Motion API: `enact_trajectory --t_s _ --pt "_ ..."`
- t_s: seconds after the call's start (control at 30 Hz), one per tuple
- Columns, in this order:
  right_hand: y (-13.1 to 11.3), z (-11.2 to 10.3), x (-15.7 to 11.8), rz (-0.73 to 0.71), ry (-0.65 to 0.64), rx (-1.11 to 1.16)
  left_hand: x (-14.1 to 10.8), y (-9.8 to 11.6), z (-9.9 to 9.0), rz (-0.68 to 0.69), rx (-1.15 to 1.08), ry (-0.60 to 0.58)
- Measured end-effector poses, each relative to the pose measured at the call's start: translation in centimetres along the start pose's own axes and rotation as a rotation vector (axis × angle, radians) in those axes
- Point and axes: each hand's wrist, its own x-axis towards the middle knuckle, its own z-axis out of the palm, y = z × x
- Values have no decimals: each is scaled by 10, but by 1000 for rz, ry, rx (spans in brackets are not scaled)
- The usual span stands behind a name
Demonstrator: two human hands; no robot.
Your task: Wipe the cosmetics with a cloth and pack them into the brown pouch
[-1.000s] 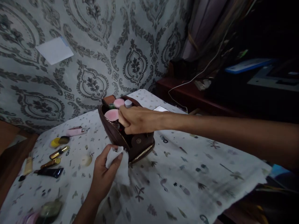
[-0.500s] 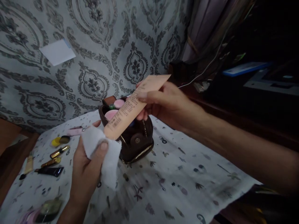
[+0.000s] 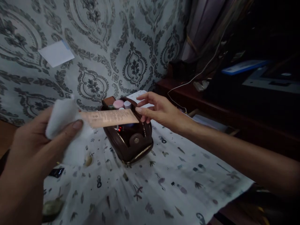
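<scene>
My left hand [image 3: 35,153] is closed around a white cloth [image 3: 62,117] and, through it, one end of a peach cosmetic tube [image 3: 112,118] with dark print. The tube lies nearly level above a brown zipped makeup bag [image 3: 122,150]. Beside the tube's flat far end is my right hand [image 3: 161,109], its fingers apart and nothing held between them. In the bag's mouth I see a round pink item [image 3: 118,104] and a white-topped one [image 3: 127,104]. A small red glow shows inside the bag. The cloth hides the tube's cap end.
A black tube [image 3: 57,172] and a blurred greenish bottle [image 3: 52,207] lie on the patterned white cloth cover [image 3: 178,187] at left. A patterned wall [image 3: 93,56] rises behind. At right are a white cable [image 3: 194,78], a partly open drawer [image 3: 211,123] and dark furniture.
My right hand has let go of the tube. My left hand has moved left and up with the cloth, now holding the tube, which has swung from slanted to nearly level.
</scene>
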Motion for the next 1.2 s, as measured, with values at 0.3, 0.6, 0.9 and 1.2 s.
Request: enact_trajectory --t_s 0.3,0.6,0.9,1.2 --pt "7 0 1 -341 -86 -470 29 -16 47 430 593 -520" --pt "11 16 13 -522 -265 -804 34 -21 72 365 706 -717" --pt "13 34 28 -482 -228 -911 17 -59 46 239 153 -311" --pt "10 33 27 -501 -267 -874 -5 -88 18 -108 -563 -216"
